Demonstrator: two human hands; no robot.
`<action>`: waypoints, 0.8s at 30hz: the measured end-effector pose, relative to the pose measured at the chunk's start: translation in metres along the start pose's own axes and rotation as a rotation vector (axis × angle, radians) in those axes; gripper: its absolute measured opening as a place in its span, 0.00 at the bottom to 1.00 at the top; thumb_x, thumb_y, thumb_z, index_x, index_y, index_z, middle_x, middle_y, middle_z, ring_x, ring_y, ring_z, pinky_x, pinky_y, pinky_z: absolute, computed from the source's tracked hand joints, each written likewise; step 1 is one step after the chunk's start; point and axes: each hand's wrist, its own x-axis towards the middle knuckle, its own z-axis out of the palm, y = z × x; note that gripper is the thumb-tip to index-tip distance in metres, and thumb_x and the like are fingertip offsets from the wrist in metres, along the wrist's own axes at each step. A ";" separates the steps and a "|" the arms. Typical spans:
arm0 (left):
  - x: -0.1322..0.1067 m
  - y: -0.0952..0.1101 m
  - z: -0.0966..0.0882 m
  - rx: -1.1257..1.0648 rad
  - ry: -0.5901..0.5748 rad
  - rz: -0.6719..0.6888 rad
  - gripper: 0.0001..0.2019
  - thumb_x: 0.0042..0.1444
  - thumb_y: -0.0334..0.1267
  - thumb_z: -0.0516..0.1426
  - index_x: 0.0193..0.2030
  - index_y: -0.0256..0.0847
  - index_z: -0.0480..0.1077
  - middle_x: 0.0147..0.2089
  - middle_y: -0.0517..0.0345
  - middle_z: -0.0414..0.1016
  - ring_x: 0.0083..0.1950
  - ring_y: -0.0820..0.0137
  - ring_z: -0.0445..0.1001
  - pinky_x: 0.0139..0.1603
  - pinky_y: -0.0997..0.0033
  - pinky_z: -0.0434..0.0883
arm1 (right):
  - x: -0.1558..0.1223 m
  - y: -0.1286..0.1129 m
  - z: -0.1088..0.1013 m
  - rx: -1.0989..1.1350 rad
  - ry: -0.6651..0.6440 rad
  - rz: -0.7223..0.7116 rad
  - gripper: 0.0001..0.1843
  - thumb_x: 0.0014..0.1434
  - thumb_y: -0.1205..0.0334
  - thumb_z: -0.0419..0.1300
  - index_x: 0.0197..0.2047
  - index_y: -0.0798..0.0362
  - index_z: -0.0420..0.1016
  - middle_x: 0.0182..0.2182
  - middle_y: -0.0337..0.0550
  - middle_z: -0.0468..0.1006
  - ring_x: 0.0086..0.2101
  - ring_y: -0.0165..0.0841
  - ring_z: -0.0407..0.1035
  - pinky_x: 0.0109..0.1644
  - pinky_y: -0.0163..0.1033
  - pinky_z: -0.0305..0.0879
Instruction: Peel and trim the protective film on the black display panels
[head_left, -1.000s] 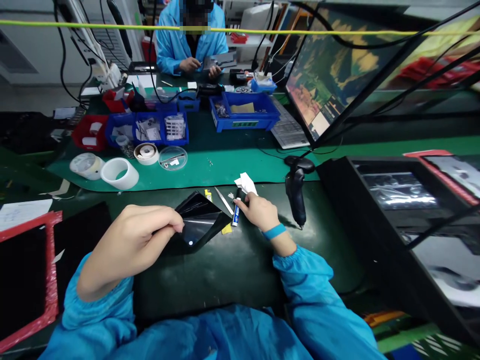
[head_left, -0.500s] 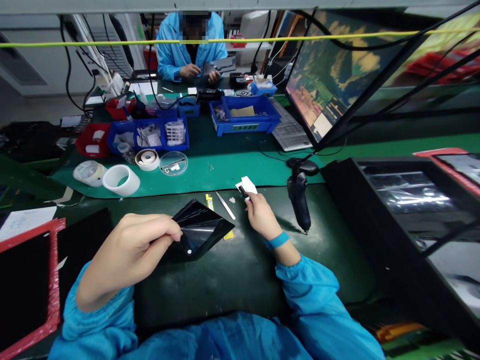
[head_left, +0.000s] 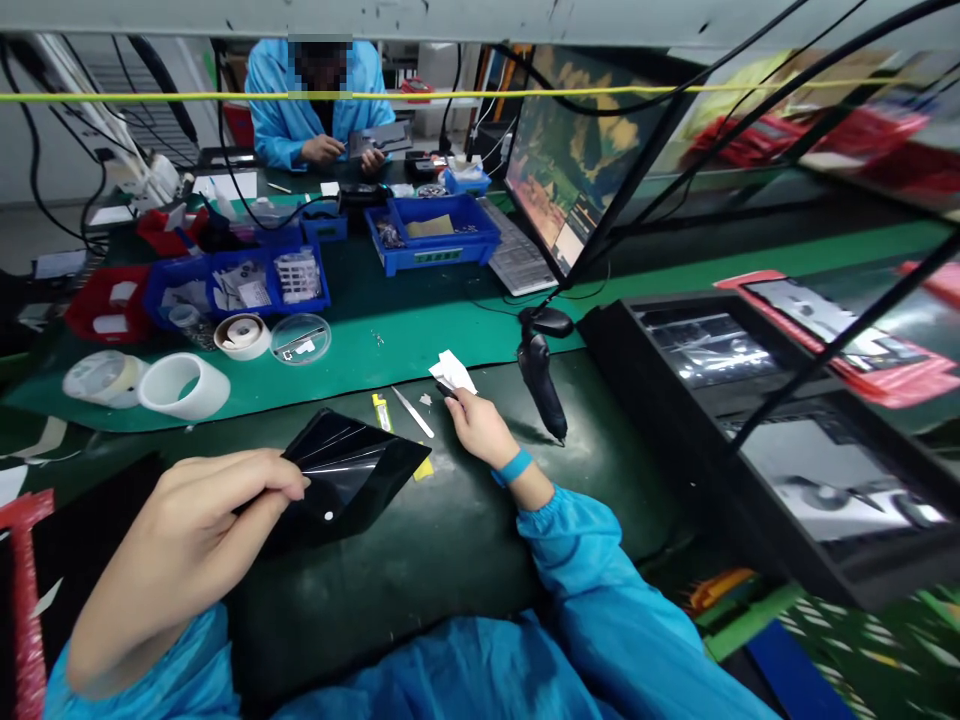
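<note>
My left hand point(head_left: 217, 515) is closed in a pinch on the near edge of a thin, glossy black film point(head_left: 360, 480). The film is bent and held up over the dark bench, with a small white dot near its lower side. Farther right, my right hand point(head_left: 480, 427) is closed around a small dark slim object point(head_left: 445, 389), mostly hidden by the fingers. Beneath that object's tip lie white paper pieces point(head_left: 459, 370). Between the hands are tweezers point(head_left: 413, 412), a small yellow-labelled item point(head_left: 382, 412) and a yellow piece point(head_left: 424, 469) partly behind the film.
A black electric screwdriver point(head_left: 543, 388) stands right of my right hand. Black trays point(head_left: 600, 335) with screen parts fill the right side. Tape rolls point(head_left: 184, 386) and blue bins point(head_left: 322, 292) sit at back left. Opposite, a co-worker point(head_left: 319, 110) holds a part. Cables hang across.
The view has swung right, so the bench things appear farther left and more of the black trays shows. Both hands keep their hold; the right hand still stays by the white paper.
</note>
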 end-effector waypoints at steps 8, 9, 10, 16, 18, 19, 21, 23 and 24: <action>0.001 0.002 -0.001 -0.007 -0.002 -0.004 0.10 0.69 0.26 0.56 0.43 0.48 0.73 0.40 0.68 0.82 0.38 0.74 0.82 0.39 0.75 0.73 | -0.006 -0.002 0.003 -0.031 -0.032 0.058 0.17 0.78 0.55 0.47 0.48 0.51 0.74 0.30 0.45 0.81 0.32 0.41 0.77 0.35 0.38 0.57; 0.001 0.002 -0.001 -0.005 -0.001 -0.001 0.10 0.69 0.26 0.56 0.43 0.48 0.73 0.40 0.68 0.82 0.38 0.74 0.82 0.39 0.75 0.73 | -0.006 -0.003 0.002 -0.029 -0.031 0.055 0.17 0.78 0.54 0.47 0.49 0.51 0.75 0.31 0.45 0.82 0.33 0.41 0.78 0.35 0.38 0.58; 0.001 0.002 -0.001 -0.003 0.001 0.001 0.10 0.69 0.27 0.56 0.43 0.48 0.73 0.40 0.68 0.82 0.38 0.75 0.82 0.40 0.75 0.73 | -0.006 -0.003 0.002 -0.028 -0.026 0.052 0.17 0.78 0.54 0.47 0.52 0.50 0.75 0.32 0.45 0.83 0.34 0.41 0.78 0.36 0.38 0.59; -0.001 0.003 -0.001 -0.012 -0.011 -0.005 0.10 0.70 0.26 0.55 0.43 0.48 0.73 0.40 0.68 0.82 0.38 0.75 0.81 0.39 0.75 0.72 | -0.007 -0.006 -0.004 -0.035 0.033 0.021 0.21 0.78 0.54 0.45 0.60 0.53 0.73 0.42 0.52 0.85 0.43 0.44 0.80 0.43 0.39 0.66; -0.001 0.003 -0.001 -0.017 -0.013 -0.012 0.11 0.70 0.26 0.55 0.43 0.48 0.73 0.40 0.67 0.82 0.38 0.74 0.81 0.39 0.74 0.72 | -0.007 -0.006 -0.005 -0.044 0.049 0.012 0.21 0.78 0.55 0.45 0.60 0.56 0.73 0.45 0.56 0.84 0.45 0.45 0.79 0.45 0.40 0.66; -0.001 0.003 -0.001 -0.019 -0.012 -0.018 0.11 0.70 0.26 0.55 0.43 0.48 0.73 0.40 0.67 0.82 0.39 0.74 0.81 0.39 0.73 0.72 | -0.007 -0.005 -0.005 -0.051 0.053 0.014 0.21 0.78 0.56 0.45 0.60 0.57 0.72 0.45 0.57 0.84 0.44 0.45 0.79 0.45 0.40 0.66; 0.000 0.004 0.000 -0.018 -0.005 -0.021 0.11 0.70 0.26 0.55 0.43 0.48 0.72 0.40 0.66 0.82 0.38 0.73 0.81 0.39 0.73 0.72 | -0.008 -0.004 -0.004 -0.069 0.050 0.026 0.21 0.78 0.55 0.44 0.58 0.57 0.72 0.41 0.56 0.84 0.40 0.45 0.79 0.42 0.40 0.64; 0.001 0.004 0.000 -0.010 0.000 -0.013 0.10 0.70 0.26 0.55 0.43 0.48 0.72 0.39 0.66 0.82 0.38 0.73 0.81 0.38 0.73 0.72 | -0.009 -0.003 -0.001 -0.087 0.036 0.033 0.20 0.78 0.54 0.45 0.54 0.56 0.72 0.37 0.53 0.83 0.36 0.43 0.78 0.39 0.40 0.61; 0.001 0.004 0.000 -0.004 0.000 -0.008 0.10 0.70 0.26 0.55 0.43 0.48 0.72 0.39 0.66 0.82 0.38 0.73 0.81 0.38 0.73 0.72 | -0.010 -0.003 0.000 -0.094 0.028 0.033 0.19 0.78 0.54 0.45 0.52 0.55 0.72 0.35 0.52 0.83 0.35 0.43 0.77 0.38 0.39 0.60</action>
